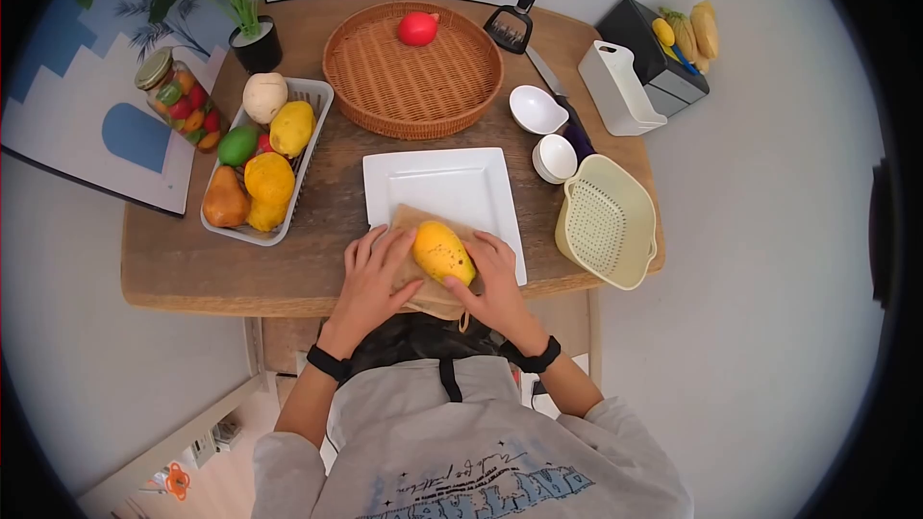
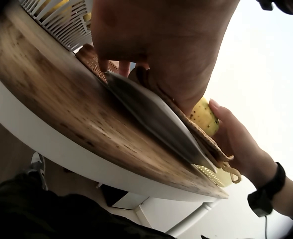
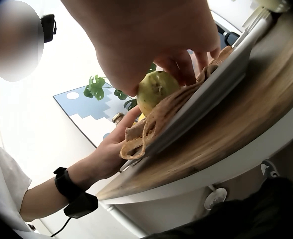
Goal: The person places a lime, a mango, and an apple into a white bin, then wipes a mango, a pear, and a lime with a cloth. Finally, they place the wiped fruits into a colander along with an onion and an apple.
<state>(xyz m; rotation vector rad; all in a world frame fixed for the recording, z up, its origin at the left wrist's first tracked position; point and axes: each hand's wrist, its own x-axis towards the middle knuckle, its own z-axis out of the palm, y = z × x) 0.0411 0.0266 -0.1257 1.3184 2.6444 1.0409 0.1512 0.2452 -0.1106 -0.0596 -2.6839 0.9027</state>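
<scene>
At lower centre, the left hand [image 1: 371, 277] spreads on the cloth [image 1: 435, 300], the right hand [image 1: 497, 290] cups the yellow fruit [image 1: 442, 251]; best press gently.

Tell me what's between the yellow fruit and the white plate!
A brown cloth lies between the yellow fruit and the white plate, as the head view shows.

your head view's bright and even but fisheye-bent with black corners, while both wrist views blow out white beyond your fingers [image 3: 186, 69] and smear the tabletop [image 3: 266, 89] below them
</scene>
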